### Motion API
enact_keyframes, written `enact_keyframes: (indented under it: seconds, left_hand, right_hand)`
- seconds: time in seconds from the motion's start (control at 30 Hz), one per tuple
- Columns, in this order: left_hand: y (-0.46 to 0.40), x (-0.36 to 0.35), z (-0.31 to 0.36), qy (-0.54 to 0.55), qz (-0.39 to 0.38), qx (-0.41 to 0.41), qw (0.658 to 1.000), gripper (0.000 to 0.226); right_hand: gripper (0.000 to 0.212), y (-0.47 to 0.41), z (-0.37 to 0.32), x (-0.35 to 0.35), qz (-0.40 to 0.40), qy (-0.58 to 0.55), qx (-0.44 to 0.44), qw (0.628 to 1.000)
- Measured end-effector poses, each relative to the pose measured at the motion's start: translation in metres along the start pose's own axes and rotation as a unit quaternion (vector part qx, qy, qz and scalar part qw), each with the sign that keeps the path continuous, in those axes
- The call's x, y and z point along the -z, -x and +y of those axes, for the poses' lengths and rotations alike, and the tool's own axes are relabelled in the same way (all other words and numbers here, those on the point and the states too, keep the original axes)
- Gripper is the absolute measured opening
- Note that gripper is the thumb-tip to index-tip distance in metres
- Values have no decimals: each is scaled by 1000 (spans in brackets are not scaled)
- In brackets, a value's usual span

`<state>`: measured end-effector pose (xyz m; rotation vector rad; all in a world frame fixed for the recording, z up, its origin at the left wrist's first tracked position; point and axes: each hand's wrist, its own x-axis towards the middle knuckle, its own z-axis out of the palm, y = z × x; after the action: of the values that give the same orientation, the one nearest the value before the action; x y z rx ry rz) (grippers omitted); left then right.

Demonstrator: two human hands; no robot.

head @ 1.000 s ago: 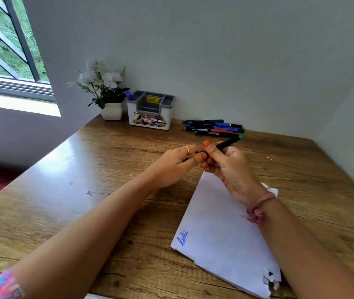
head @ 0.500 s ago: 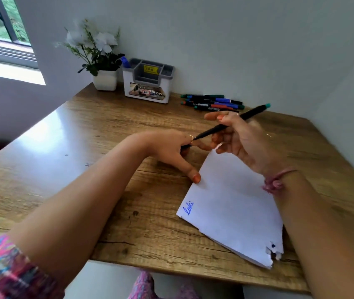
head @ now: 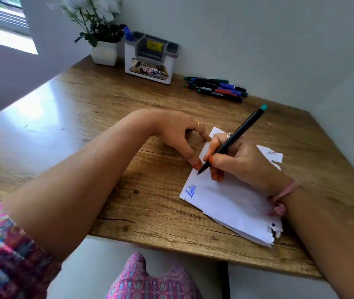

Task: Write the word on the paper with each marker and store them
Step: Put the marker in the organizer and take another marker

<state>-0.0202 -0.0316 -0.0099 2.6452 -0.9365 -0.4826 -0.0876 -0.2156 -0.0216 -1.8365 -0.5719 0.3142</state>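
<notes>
A white sheet of paper lies on the wooden table with a blue word written at its near left corner. My right hand grips a black marker with a teal end, its uncapped tip touching the paper near the left edge, above the blue word. My left hand rests on the table beside the paper, thumb tip on the sheet's edge, fingers curled around a small dark piece that looks like the marker's cap. Several more markers lie in a row near the back wall.
A white and grey desk organizer stands at the back with a blue marker in its left slot. A white pot of flowers is to its left. The wall runs close along the table's back and right sides.
The two hands pulled the marker apart at mid table. My right hand then lowered the marker to the paper, and my left hand settled at the sheet's edge. The view tilted down.
</notes>
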Motion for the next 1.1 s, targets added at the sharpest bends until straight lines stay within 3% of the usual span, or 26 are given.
enact_keyframes:
  seconds: [0.6,0.8,0.9,1.1]
  left_hand:
    - [-2,1,-2,8,0,19,1000,83]
    - [-1,1,0,9,8,19,1000,76]
    - [-1,1,0,10,8,18,1000,78]
    - [0,1,1,19,5,20,1000,79]
  right_hand:
    - [4,0,18,-5,-14,30,46,998]
    - [14,-3,18,-6,-12,31,54,998]
    - [3,0,18,-4,-16,34,47,998]
    - [6,-1,16,-5,-9,41,51,998]
